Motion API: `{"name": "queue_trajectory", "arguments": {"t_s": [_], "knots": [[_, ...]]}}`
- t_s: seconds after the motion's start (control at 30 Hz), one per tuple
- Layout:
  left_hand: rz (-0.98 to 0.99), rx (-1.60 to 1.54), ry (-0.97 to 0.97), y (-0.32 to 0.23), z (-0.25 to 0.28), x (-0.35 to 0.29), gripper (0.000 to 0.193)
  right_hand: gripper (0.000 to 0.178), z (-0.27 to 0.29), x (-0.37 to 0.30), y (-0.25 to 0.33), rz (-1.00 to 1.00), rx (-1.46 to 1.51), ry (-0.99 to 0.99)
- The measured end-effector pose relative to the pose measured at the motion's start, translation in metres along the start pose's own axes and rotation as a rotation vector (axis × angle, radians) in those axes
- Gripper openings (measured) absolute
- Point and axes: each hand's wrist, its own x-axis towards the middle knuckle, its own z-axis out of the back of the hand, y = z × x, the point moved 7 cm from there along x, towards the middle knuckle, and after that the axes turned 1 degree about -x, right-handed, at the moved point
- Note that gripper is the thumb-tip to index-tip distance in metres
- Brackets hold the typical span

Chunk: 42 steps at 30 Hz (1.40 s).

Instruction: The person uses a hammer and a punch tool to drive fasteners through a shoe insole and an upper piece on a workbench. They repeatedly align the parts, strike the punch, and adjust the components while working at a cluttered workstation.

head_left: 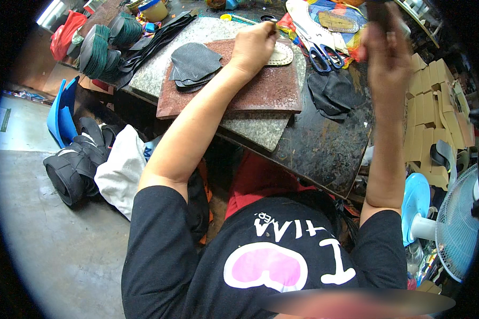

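My left hand (254,44) is closed in a pinch above the reddish-brown board (229,100); what its fingers hold is too small and hidden to name. Right beside it lies a pale sole-shaped piece (281,55) with small holes along its rim. To the left of that hand, dark grey leather cutouts (195,63) are stacked on the board. My right hand (389,59) is raised at the right, closed around a dark blocky tool (380,17) that is blurred near the top edge, so its kind is unclear.
Blue-handled scissors (322,57) and black leather pieces (330,95) lie right of the board, which rests on a grey stone slab (253,130). Green cord spools (98,53) and black strips (157,45) are at the left. Cardboard boxes (434,106) and a fan (457,223) stand at the right.
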Motion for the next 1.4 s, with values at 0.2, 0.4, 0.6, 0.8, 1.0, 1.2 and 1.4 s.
{"name": "queue_trajectory", "arguments": {"t_s": [0.2,0.4,0.6,0.8,1.0,1.2,1.4], "knots": [[0.048,0.039,0.025,-0.008,-0.002,-0.002,0.014,0.045,-0.037,-0.055,-0.066,-0.290,-0.426,0.321],[0.594,-0.613,-0.032,0.046,-0.015,-0.012,0.015,0.047,-0.055,-0.077,-0.068,-0.315,-0.561,0.555],[0.550,-0.761,-0.016,0.051,-0.023,-0.011,0.014,0.046,-0.054,-0.085,-0.079,-0.259,-0.534,0.432],[0.418,-0.357,0.069,0.034,-0.012,-0.007,0.015,0.049,-0.042,-0.062,-0.065,-0.361,-0.466,0.463],[-0.004,-0.005,0.075,-0.007,-0.009,0.002,0.019,0.045,0.016,-0.010,-0.006,-0.075,0.109,-0.236],[-0.017,0.057,0.068,-0.009,-0.008,0.003,0.020,0.046,-0.031,-0.050,-0.062,-0.294,-0.349,0.286],[0.203,-0.060,0.012,0.017,-0.008,-0.001,0.018,0.048,-0.043,-0.078,-0.067,-0.293,-0.523,0.452]]}}
